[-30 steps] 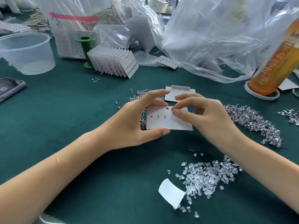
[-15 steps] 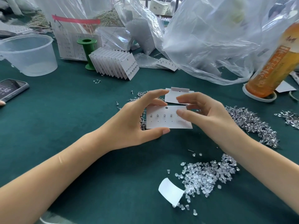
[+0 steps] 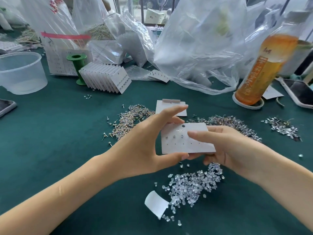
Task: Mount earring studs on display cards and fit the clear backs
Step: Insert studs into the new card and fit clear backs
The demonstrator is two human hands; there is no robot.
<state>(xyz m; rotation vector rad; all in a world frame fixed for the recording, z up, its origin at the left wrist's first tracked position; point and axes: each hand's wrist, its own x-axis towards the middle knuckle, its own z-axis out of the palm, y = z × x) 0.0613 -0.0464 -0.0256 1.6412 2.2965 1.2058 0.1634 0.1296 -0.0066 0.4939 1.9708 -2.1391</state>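
Since a second ago the right hand (image 3: 225, 150) has slid from pinching at the card's top edge down to its right and lower edge: index finger laid flat across the face, thumb apparently underneath, so it's now gripping the display card (image 3: 186, 139) rather than working a stud in. Left hand (image 3: 144, 146) hasn't shifted: thumb under the bottom edge, fingers curled over the top-left corner, clamping the card. Card looks lifted clear of the green table (image 3: 50, 133). My read: a stud just got seated and the card's being steadied before the next pick, stud or back.

Left of the card: loose pile of gold-toned studs (image 3: 128, 121). Beyond that pile: fanned stack of finished cards (image 3: 108, 78).

The card: white, hang hole top centre, three studs (image 3: 174, 136) showing in the upper row on the left side, the rest of that row under the finger. Lower row is open holes only. Can't tell whether backs are fitted; rear is hidden.

Just behind the card: another blank card (image 3: 169, 107). Below the card: heap of clear backs (image 3: 191, 185), close to the right hand. Right of the card: silver stud pile (image 3: 237, 124).
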